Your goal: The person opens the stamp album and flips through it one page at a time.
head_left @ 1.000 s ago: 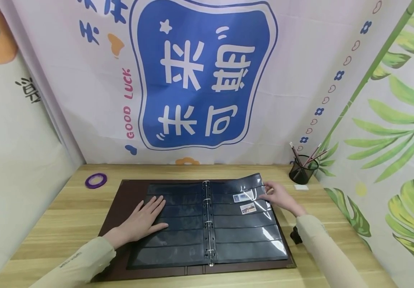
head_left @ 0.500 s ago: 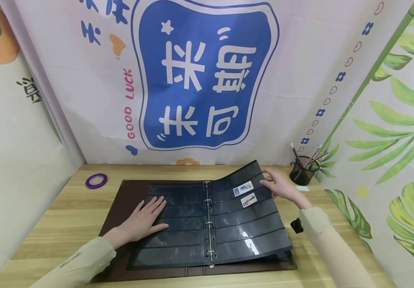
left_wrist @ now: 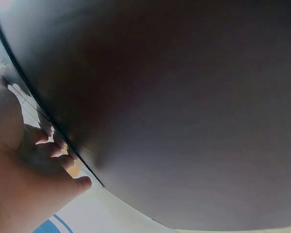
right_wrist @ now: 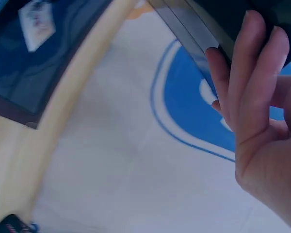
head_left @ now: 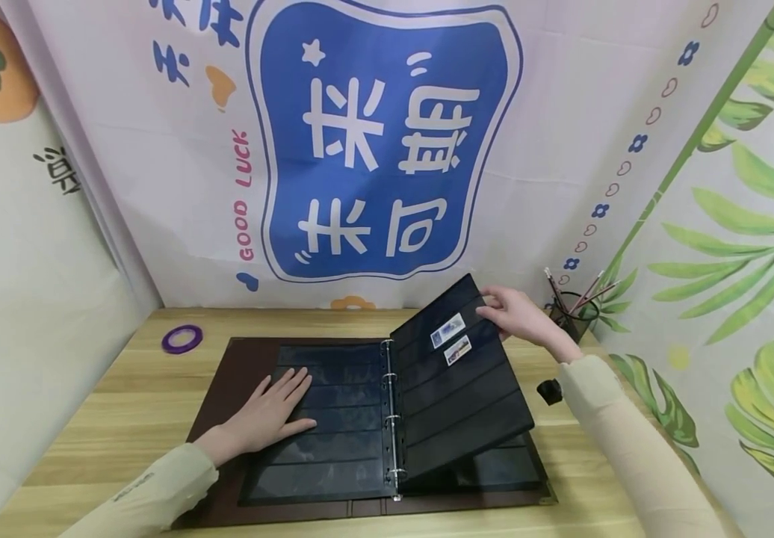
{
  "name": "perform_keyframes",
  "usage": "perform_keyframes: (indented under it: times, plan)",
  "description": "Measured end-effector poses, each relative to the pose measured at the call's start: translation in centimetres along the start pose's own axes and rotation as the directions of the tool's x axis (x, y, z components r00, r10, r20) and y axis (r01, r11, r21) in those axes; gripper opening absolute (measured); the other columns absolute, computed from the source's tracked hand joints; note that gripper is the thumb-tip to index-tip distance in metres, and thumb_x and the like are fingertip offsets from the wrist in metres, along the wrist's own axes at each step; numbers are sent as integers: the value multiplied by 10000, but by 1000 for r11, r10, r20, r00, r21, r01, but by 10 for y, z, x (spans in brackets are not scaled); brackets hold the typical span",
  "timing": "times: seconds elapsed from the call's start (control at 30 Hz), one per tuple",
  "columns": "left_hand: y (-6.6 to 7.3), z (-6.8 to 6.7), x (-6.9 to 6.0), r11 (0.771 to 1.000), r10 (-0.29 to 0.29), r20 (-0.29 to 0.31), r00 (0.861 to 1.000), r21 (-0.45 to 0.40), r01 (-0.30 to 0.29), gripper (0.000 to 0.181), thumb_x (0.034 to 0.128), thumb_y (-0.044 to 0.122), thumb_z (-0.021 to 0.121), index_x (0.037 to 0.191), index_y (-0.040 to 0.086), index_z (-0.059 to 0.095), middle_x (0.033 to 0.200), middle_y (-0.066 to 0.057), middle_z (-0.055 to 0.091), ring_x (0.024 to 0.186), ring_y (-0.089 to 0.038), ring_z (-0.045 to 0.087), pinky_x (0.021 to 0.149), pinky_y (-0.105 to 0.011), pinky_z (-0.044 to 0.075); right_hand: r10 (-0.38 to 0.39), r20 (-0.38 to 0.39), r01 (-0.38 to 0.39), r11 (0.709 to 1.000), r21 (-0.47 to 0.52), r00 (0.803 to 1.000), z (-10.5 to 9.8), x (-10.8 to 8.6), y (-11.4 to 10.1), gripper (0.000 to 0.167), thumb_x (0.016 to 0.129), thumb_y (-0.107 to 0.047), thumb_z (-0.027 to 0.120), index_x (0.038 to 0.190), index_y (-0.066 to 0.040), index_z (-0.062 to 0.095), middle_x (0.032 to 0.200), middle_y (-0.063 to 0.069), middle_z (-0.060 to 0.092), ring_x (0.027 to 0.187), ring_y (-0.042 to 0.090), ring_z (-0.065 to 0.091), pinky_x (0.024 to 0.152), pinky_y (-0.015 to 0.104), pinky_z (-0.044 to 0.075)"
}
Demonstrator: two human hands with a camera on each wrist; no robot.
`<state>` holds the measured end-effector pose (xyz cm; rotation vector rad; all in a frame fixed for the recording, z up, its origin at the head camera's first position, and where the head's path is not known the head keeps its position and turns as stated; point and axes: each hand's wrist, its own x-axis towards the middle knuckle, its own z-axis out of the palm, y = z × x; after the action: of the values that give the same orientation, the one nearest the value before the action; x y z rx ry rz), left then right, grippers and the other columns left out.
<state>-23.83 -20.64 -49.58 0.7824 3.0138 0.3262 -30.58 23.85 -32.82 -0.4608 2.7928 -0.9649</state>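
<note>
A ring-bound album with a dark red cover [head_left: 225,388] lies spread on the table. My left hand [head_left: 262,418] rests flat with fingers spread on its left black page [head_left: 333,441]; in the left wrist view the left hand [left_wrist: 34,160] is beside a dark surface. The right page [head_left: 461,403], which bears two small stamps [head_left: 448,331] near its upper part, is lifted and tilted up from the rings [head_left: 392,418]. My right hand [head_left: 524,321] pinches this page's upper outer edge; the right wrist view shows the right hand [right_wrist: 262,107] at the page's edge. Another page [head_left: 508,467] lies beneath.
A purple ring of tape [head_left: 181,339] is at the back left of the table [head_left: 111,373]. At the back right, behind my right hand, stands a black mesh cup [head_left: 571,317] with pencils. A small black object [head_left: 550,391] lies right of the album.
My right hand has raised the right page's outer edge up and leftward, uncovering part of the page beneath. My left hand has stayed on the left page.
</note>
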Motion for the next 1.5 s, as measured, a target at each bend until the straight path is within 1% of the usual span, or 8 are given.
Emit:
perform_keyframes:
  times: [0.27, 0.43, 0.77, 0.93, 1.1, 1.23, 1.33, 1.5]
  plan:
    - [0, 3, 0, 1000, 21, -37, 999, 20, -20, 863, 935, 654, 493, 1530, 41, 369, 1614, -175, 316, 1485, -402, 311, 1156, -681, 226, -33, 40, 32, 999, 23, 999, -5, 15, -29, 518, 1054, -187, 461, 1514, 19, 342, 1212, 265, 668, 651, 96, 674, 639, 347, 605]
    - [2, 1, 0, 1000, 14, -25, 1000, 26, -14, 858, 942, 649, 486, 1537, 45, 355, 1622, -171, 301, 1495, -391, 298, 1162, -674, 226, -16, 66, 15, 1000, 18, 998, -3, 22, -40, 554, 1056, -204, 452, 1537, 19, 293, 1305, 278, 611, 601, 124, 639, 633, 312, 590]
    - [1, 1, 1, 1000, 14, -25, 1000, 26, -13, 854, 941, 640, 497, 1537, 45, 355, 1622, -166, 302, 1496, -390, 298, 1165, -673, 222, -28, 64, 18, 990, 143, 998, 9, 21, -35, 490, 1078, -300, 406, 1465, 2, 386, 1266, 282, 554, 730, 166, 573, 627, 291, 542]
    - [3, -3, 1, 1000, 11, -13, 1000, 26, -11, 845, 941, 624, 512, 1528, 32, 369, 1614, -181, 314, 1488, -404, 307, 1157, -680, 230, -39, 65, 14, 937, 349, 997, 21, 12, -26, 592, 1086, -423, 303, 1510, -11, 332, 1391, 259, 465, 959, 152, 593, 740, 253, 552]
    - [6, -10, 3, 1000, 3, 31, 1000, -5, -3, 845, 936, 606, 540, 1521, 19, 375, 1612, -196, 311, 1490, -417, 292, 1157, -687, 216, -138, 68, 84, 852, 517, 988, 38, -1, -15, 545, 1100, -329, 281, 1551, -23, 270, 1480, 263, 404, 1009, 52, 584, 802, 201, 515]
    - [9, -17, 7, 999, 3, 67, 998, -34, -1, 847, 929, 574, 578, 1515, -2, 374, 1608, -220, 304, 1489, -440, 277, 1160, -692, 198, -262, 51, 195, 824, 533, 964, 52, -10, -3, 540, 1084, -235, 374, 1558, -14, 244, 1578, 248, 308, 1357, 253, 478, 973, 172, 460]
    - [13, -23, 12, 999, 7, 83, 996, -53, -2, 858, 930, 571, 583, 1517, -15, 363, 1607, -238, 290, 1485, -459, 268, 1154, -699, 197, -315, 38, 248, 812, 529, 948, 63, -16, 4, 624, 1063, -204, 430, 1575, 21, 152, 1604, 289, 229, 1444, 391, 340, 1012, 143, 422]
    - [24, -38, 29, 981, 14, 91, 996, -193, 4, 896, 941, 603, 546, 1556, 8, 280, 1638, -224, 216, 1509, -448, 213, 1169, -676, 207, -347, 9, 288, 791, 539, 938, 79, -22, 9, 711, 1044, -282, 499, 1587, -7, 132, 1554, 302, 312, 1299, 106, 486, 976, 138, 439]
